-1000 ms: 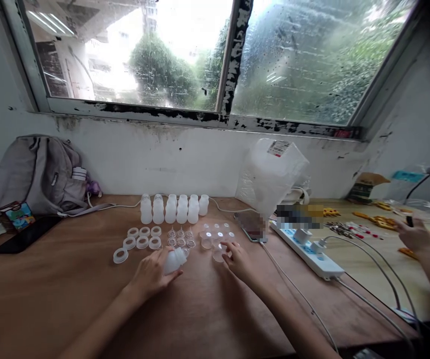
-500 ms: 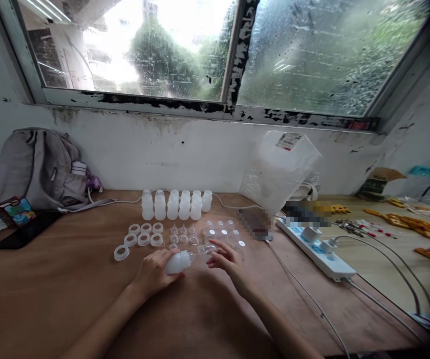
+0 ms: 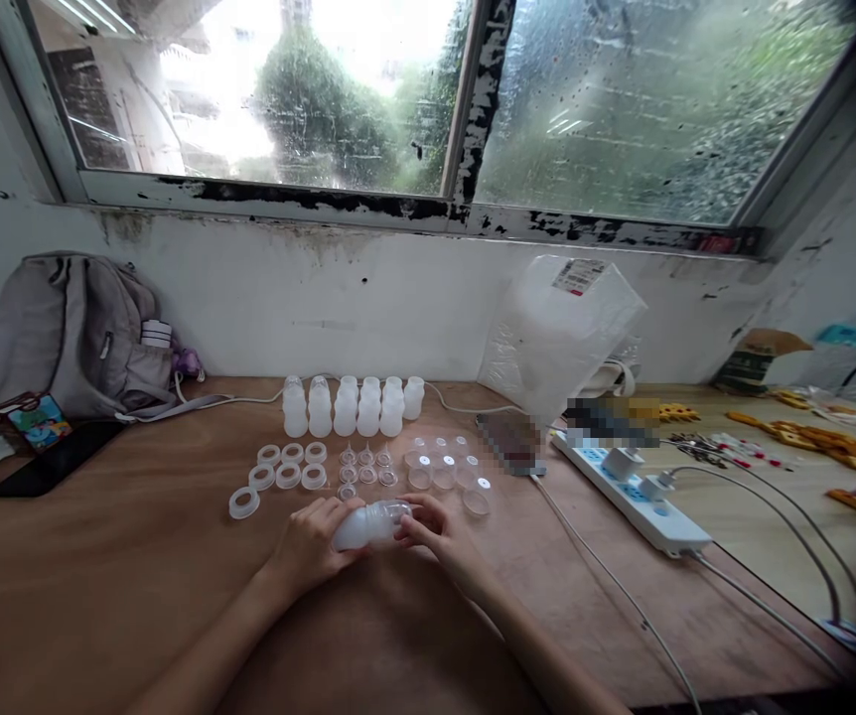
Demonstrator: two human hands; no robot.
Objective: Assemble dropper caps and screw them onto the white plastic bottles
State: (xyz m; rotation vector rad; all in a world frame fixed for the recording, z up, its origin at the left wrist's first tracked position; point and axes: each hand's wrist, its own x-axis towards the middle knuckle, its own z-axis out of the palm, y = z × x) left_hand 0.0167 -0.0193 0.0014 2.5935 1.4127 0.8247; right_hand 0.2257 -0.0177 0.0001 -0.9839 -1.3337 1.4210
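While the left hand [image 3: 314,541] grips the bottle [image 3: 368,526] lying sideways just above the table [image 3: 100,596], the right hand [image 3: 439,531] pinches its cap end, near the rings [image 3: 286,472] and cups [image 3: 443,467].

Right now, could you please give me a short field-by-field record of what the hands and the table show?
left hand: holds the small bottle on its side
right hand: fingers at the bottle's neck end
bottles row: upright, behind
rings: left of the clear caps
power strip: to the right
backpack: far left
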